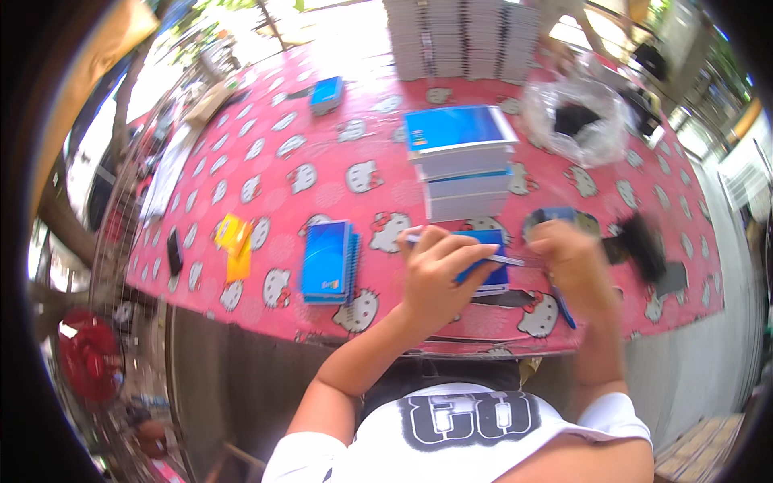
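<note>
My left hand (443,266) is closed round a thin white rod (507,260), which sticks out past the fingers on both sides. Under that hand lies a blue-covered book (491,287), partly hidden by the fingers. My right hand (572,262) is raised to its right, smeared by motion; whether anything is in its fingers does not show. Close to the right wrist, a blue pen (564,308) rests on the table. A blurred black object (642,248) appears just right of that hand. Left of my left hand sits a small pile of blue spiral-bound notebooks (328,262).
A pink patterned cloth (362,217) covers the table. Beyond my hands rises a stack of blue-covered books (463,165), with tall paper stacks (463,40) at the back. A clear plastic bag (580,121) stands back right. Yellow packets (233,244) lie left; a red fan (90,354) stands beside the table.
</note>
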Motion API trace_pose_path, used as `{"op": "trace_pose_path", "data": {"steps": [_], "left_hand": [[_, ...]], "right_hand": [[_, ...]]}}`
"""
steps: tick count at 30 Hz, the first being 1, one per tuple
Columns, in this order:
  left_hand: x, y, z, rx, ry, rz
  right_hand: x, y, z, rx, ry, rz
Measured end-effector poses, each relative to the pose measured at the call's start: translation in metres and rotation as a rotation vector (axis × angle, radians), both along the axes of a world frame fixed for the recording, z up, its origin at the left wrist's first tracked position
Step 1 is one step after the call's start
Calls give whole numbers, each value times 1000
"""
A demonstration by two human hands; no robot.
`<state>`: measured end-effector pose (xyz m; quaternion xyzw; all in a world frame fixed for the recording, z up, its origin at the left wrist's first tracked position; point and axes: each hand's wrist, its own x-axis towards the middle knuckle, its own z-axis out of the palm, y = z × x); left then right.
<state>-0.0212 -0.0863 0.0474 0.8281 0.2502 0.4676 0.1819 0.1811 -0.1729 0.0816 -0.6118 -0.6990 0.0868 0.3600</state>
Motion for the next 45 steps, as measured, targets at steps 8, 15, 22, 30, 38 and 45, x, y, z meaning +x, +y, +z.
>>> {"op": "trace_pose_path", "data": {"steps": [8, 15, 22, 30, 38, 45], "left_hand": [[0, 5, 9, -2, -17, -76], [0, 10, 6, 21, -6, -30], [7, 11, 10, -22, 4, -78], [6, 15, 11, -67, -76, -4], [-11, 9, 4, -375, -110, 27], [-29, 18, -15, -934, -562, -266]], "right_hand": [[133, -13, -91, -165, -333, -255], [92, 21, -45, 131, 690, 54], [71, 22, -17, -34, 43, 61], [52, 30, -6, -317, 733, -213], [25, 51, 7, -72, 96, 117], [18, 66, -4, -171, 246, 60]]}}
